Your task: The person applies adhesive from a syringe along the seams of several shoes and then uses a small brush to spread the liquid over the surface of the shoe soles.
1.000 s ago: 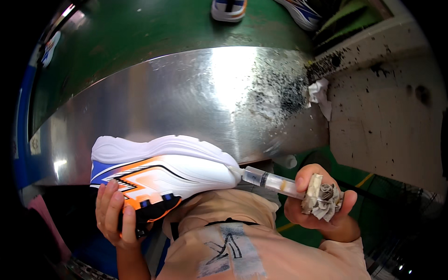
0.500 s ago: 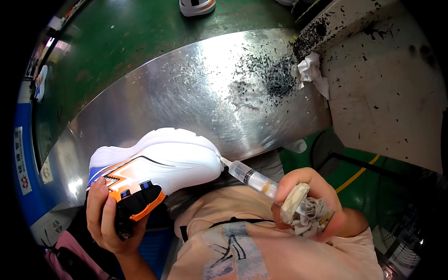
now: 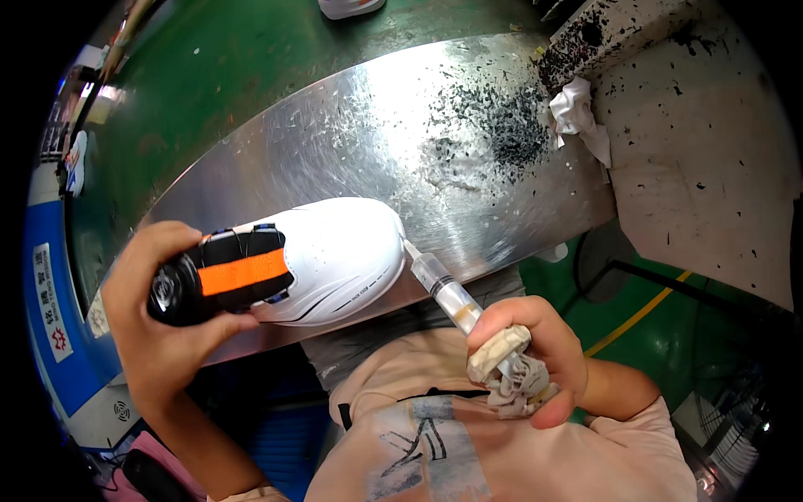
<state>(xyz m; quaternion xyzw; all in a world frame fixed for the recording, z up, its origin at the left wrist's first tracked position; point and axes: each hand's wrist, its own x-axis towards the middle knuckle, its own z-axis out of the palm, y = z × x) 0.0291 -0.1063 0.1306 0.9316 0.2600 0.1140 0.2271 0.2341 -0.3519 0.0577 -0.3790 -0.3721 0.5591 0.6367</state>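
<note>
A white sneaker with an orange and black tongue sits at the near edge of the steel table, its top facing up and its toe to the right. Around its heel and collar my left hand is closed, thumb on the near side and fingers on the far side. In my right hand is a clear syringe, its plunger end padded with off-white wrapping and crumpled cloth. The syringe tip meets the edge of the sneaker's toe, near the sole. My right palm is partly hidden behind the wrapping.
The steel table top carries dark flecks at its right part. Beside them lies a crumpled white tissue, against a stained pale board. Other shoes stand at the far edge and far left. A blue machine stands at left.
The sneaker has rolled from its side to top up. My left hand has shifted left and up, now round the heel. My right hand and the syringe moved slightly left, the syringe angled more steeply.
</note>
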